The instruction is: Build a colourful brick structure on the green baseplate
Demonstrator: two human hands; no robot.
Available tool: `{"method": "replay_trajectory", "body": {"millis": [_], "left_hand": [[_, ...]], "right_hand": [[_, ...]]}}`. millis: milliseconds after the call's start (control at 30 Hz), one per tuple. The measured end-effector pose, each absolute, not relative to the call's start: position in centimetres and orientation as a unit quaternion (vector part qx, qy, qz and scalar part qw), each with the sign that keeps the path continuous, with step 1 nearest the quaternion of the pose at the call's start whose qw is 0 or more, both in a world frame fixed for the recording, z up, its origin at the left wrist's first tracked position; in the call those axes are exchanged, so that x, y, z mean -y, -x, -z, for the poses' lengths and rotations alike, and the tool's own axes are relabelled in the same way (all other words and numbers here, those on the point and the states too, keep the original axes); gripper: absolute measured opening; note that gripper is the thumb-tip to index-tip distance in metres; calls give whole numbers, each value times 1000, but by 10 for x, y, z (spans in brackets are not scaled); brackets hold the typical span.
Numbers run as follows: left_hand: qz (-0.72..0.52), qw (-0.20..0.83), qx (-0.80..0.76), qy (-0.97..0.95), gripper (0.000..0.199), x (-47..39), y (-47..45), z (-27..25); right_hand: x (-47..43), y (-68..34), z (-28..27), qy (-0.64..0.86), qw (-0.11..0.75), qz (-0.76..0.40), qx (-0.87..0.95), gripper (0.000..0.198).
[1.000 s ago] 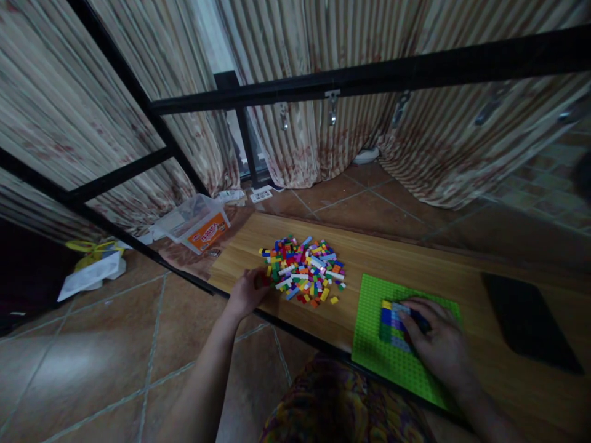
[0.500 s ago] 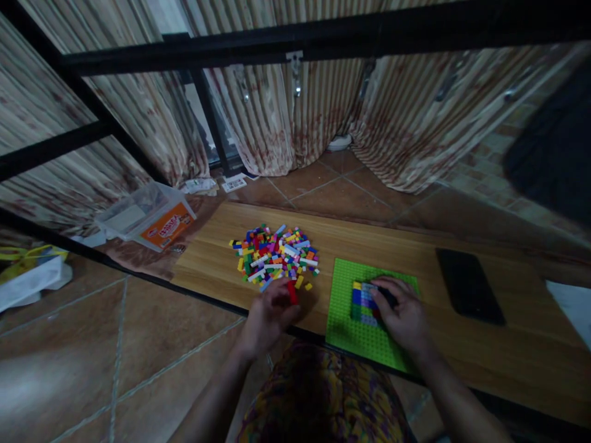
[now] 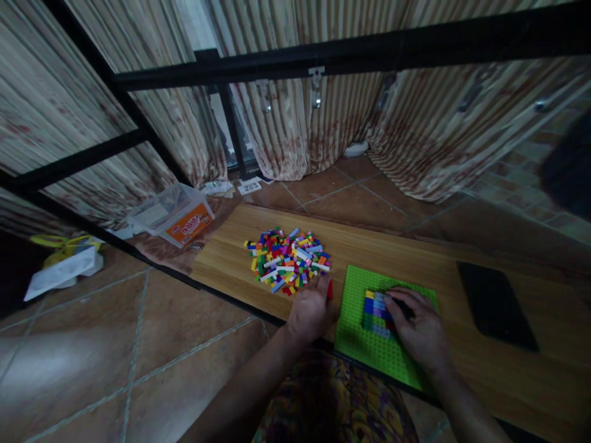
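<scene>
My left hand [image 3: 310,311] is closed on a red toy brick [image 3: 329,289], which sticks up past the fingertips between the loose bricks and the baseplate. A green studded baseplate [image 3: 353,283] lies at the table's near edge. On it stands a small block of joined bricks [image 3: 376,314] in yellow, blue, purple, green and grey. My right hand [image 3: 420,329] reaches over the right side of this block, fingers curled and thumb pressed near its top edge. Something dark shows between those fingers, too shaded to name. The heap of loose coloured bricks [image 3: 290,258] is left of the baseplate.
The wooden tabletop [image 3: 392,243] carries a black phone-like slab [image 3: 496,304] on the right. A clear plastic box with an orange label [image 3: 189,227] sits beyond the left end. A black metal bar [image 3: 277,64] crosses in front of striped curtains [image 3: 332,123].
My left hand has moved right with the red brick, towards the baseplate, and turned so its back shows. My right hand stays at the brick block. The whole view has shifted slightly.
</scene>
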State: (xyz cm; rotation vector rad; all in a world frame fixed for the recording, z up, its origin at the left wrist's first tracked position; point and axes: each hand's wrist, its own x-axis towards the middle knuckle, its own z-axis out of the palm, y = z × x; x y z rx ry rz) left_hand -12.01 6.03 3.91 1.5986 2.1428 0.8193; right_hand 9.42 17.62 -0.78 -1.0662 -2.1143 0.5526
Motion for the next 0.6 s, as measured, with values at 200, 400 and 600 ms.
{"method": "replay_trajectory", "body": {"millis": [200, 400, 600], "left_hand": [[-336, 145, -766, -529, 54, -52, 133, -35], [-408, 54, -837, -360, 40, -22, 204, -43], [-307, 46, -903, -297, 34, -8, 269, -40]], "right_hand": [[-176, -96, 7, 416, 338, -216, 816, 32], [-178, -98, 11, 405, 344, -205, 822, 34], [-177, -97, 10, 416, 341, -207, 817, 33]]}}
